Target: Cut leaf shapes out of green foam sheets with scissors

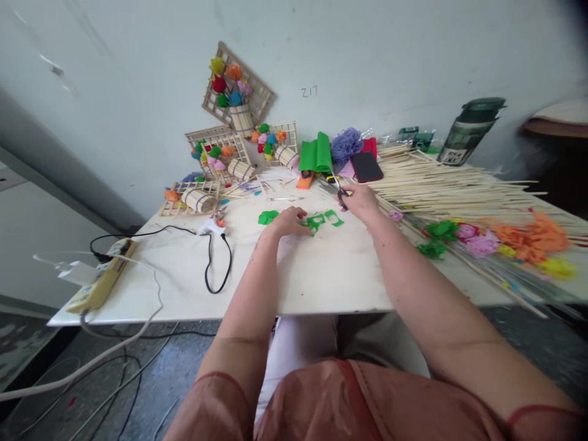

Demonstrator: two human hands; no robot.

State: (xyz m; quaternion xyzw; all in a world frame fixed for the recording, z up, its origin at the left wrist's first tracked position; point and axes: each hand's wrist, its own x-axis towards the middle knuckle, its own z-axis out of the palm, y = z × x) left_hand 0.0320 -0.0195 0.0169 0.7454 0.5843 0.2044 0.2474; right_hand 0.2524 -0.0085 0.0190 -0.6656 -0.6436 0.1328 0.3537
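Observation:
My right hand is closed around the black handles of a pair of scissors, whose blades point away from me toward the green crepe paper roll. My left hand is low over the table with its fingers apart, at the edge of some cut green paper scraps. Whether its fingertips touch the scraps I cannot tell. Just left of that hand lies a small pile of green paper pieces.
At the left are a white glue gun with a black cord and a yellow power strip. Stick lattices with paper flowers stand behind. Rightward lie wooden sticks, a phone, crepe flowers and a bottle.

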